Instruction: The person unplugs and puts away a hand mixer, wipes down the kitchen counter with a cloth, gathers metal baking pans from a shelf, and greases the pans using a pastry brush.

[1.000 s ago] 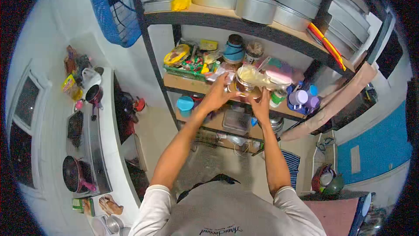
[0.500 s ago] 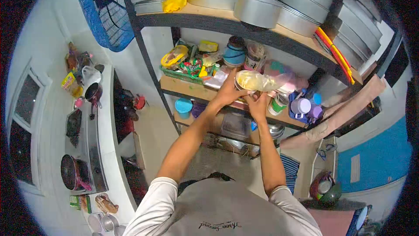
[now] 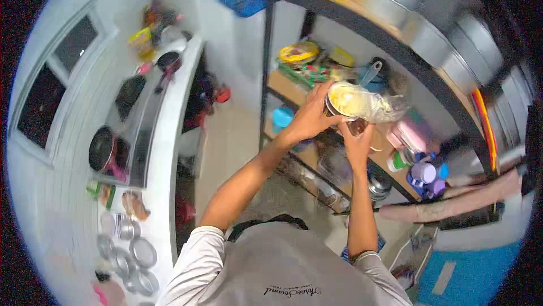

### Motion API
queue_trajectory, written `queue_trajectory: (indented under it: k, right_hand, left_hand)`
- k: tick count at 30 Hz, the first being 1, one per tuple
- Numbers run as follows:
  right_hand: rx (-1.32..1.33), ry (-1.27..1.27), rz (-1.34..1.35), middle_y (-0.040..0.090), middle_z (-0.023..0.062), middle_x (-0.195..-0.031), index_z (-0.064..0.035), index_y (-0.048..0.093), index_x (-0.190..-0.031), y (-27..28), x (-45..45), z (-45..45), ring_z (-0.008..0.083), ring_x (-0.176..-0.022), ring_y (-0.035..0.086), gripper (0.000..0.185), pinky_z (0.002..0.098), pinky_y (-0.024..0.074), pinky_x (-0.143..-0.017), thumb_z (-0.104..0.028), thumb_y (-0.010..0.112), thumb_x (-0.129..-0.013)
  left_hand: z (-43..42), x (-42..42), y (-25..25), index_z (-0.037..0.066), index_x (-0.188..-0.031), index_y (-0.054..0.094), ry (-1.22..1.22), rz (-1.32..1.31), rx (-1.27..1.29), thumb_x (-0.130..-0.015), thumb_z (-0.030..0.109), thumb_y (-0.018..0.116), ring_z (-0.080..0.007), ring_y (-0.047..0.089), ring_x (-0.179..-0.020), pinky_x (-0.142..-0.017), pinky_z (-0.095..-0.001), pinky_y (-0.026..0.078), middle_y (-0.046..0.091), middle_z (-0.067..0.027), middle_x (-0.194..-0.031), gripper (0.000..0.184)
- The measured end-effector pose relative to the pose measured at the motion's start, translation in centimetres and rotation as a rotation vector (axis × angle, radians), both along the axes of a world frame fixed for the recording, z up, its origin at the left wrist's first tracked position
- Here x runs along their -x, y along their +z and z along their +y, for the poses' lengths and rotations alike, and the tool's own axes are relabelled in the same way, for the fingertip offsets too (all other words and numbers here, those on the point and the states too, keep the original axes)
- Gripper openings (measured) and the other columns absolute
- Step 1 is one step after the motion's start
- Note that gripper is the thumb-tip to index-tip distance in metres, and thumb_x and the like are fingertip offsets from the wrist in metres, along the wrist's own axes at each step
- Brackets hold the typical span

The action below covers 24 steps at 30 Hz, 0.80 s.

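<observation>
Both of my hands hold a round, dark-sided container point(image 3: 344, 101) in front of the shelf rack. Pale yellow stuff shows at its top, and a crumpled clear plastic bag point(image 3: 384, 107) trails from it to the right. My left hand point(image 3: 312, 118) is wrapped around the container's left side, thumb across the front. Under the bag, my right hand point(image 3: 357, 141) grips the lower right side, its fingers partly hidden. Motion blurs the scene, so I cannot make out what the yellow stuff is.
The rack point(image 3: 447, 102) carries metal pans, a green basket point(image 3: 300, 74) of packets, a blue tub point(image 3: 373, 80) and purple-lidded bottles point(image 3: 423, 173). On the left a white counter point(image 3: 189, 80) bears a stove, a black pan point(image 3: 102, 149) and several metal tins point(image 3: 143, 251).
My view has swung left, so the rack sits further right and more of the counter shows. The container stays in both hands, with its dark side now more visible.
</observation>
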State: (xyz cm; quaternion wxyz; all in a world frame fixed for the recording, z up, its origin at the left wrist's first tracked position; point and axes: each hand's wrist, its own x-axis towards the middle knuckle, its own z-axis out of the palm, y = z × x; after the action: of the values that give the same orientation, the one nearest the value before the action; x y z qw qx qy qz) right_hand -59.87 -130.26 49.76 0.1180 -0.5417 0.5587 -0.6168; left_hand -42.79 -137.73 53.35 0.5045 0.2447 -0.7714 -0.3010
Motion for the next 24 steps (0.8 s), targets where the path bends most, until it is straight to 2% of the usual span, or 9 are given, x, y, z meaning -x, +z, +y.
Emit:
queue_trajectory:
  k: [3,5,9,10,13,18,21,22,24]
  right_hand:
    - [-0.174,0.057,0.087,0.054,0.0240,-0.136,0.0088,0.043,-0.138,1.2,-6.4,0.9,0.0322,-0.126,0.051,0.076,0.0425,0.0369,-0.110,-0.026,0.083,-0.084]
    - [-0.048,0.118,0.128,0.054,0.0243,-0.136,0.0083,0.048,-0.134,-1.1,-10.4,0.3,0.0304,-0.125,0.052,0.072,0.0418,0.0377,-0.109,-0.026,0.085,-0.083]
    - [0.057,0.361,0.066,0.040,0.0249,-0.147,0.0052,0.024,-0.150,-6.2,-19.6,1.2,0.0327,-0.131,0.046,0.096,0.0435,0.0340,-0.112,-0.022,0.087,-0.082]
    - [-0.118,0.462,-0.003,0.034,0.0261,-0.151,0.0045,0.011,-0.153,-5.3,-22.6,2.9,0.0328,-0.135,0.042,0.107,0.0444,0.0323,-0.114,-0.019,0.087,-0.082]
    - [-0.162,0.652,0.108,0.028,0.0298,-0.153,0.0078,0.008,-0.153,-9.2,-29.3,5.0,0.0336,-0.142,0.033,0.110,0.0433,0.0263,-0.119,-0.021,0.086,-0.081]
    - [-0.167,0.968,0.096,0.048,0.0231,-0.134,0.0075,0.025,-0.140,-14.8,-40.0,10.3,0.0261,-0.119,0.055,0.088,0.0389,0.0479,-0.101,-0.018,0.086,-0.082]
    - [-0.194,1.212,0.179,0.048,0.0218,-0.134,0.0067,0.026,-0.140,-18.2,-44.6,13.0,0.0266,-0.120,0.056,0.084,0.0392,0.0485,-0.100,-0.018,0.084,-0.084]
    - [-0.229,1.206,0.170,0.054,0.0214,-0.131,0.0080,0.036,-0.137,-18.3,-46.2,14.6,0.0281,-0.117,0.060,0.077,0.0400,0.0491,-0.100,-0.019,0.084,-0.084]
    - [-0.351,1.336,0.268,0.048,0.0269,-0.139,0.0096,0.031,-0.143,-19.9,-48.6,15.6,0.0346,-0.127,0.052,0.091,0.0428,0.0430,-0.107,-0.027,0.086,-0.081]
  left_hand:
    - [1.9,-6.4,-1.2,0.001,-0.152,0.031,0.163,-0.049,-0.028,-0.074,0.028,0.089,-0.0390,0.044,-0.136,-0.115,-0.0452,0.038,0.044,-0.0230,-0.145,0.102]
    - [3.7,-11.6,-1.8,0.001,-0.153,0.030,0.240,-0.079,-0.075,-0.073,0.031,0.089,-0.0389,0.045,-0.135,-0.114,-0.0454,0.038,0.044,-0.0230,-0.144,0.104]
    - [8.9,-21.6,-6.0,0.000,-0.155,0.028,0.437,-0.094,-0.195,-0.072,0.038,0.089,-0.0385,0.043,-0.135,-0.115,-0.0450,0.035,0.044,-0.0225,-0.143,0.109]
    - [10.6,-24.0,-7.0,0.000,-0.155,0.028,0.476,-0.052,-0.252,-0.072,0.039,0.089,-0.0390,0.042,-0.136,-0.116,-0.0455,0.034,0.043,-0.0220,-0.145,0.110]
    - [17.1,-31.1,-9.9,0.001,-0.155,0.028,0.689,-0.072,-0.285,-0.071,0.039,0.090,-0.0384,0.042,-0.137,-0.116,-0.0461,0.034,0.042,-0.0224,-0.146,0.111]
    - [27.9,-40.1,-14.7,0.001,-0.152,0.034,0.969,0.001,-0.225,-0.067,0.032,0.091,-0.0383,0.049,-0.130,-0.109,-0.0445,0.041,0.046,-0.0204,-0.138,0.107]
    - [33.8,-43.1,-17.1,0.000,-0.152,0.033,1.127,-0.008,-0.382,-0.066,0.033,0.092,-0.0382,0.048,-0.131,-0.109,-0.0446,0.041,0.046,-0.0209,-0.137,0.109]
    - [35.4,-44.0,-18.3,0.000,-0.152,0.031,1.187,-0.047,-0.421,-0.067,0.033,0.092,-0.0391,0.046,-0.132,-0.109,-0.0460,0.040,0.046,-0.0222,-0.137,0.110]
    - [38.2,-45.5,-20.6,0.000,-0.153,0.030,1.208,0.083,-0.436,-0.067,0.032,0.091,-0.0397,0.045,-0.132,-0.110,-0.0469,0.039,0.045,-0.0230,-0.137,0.110]
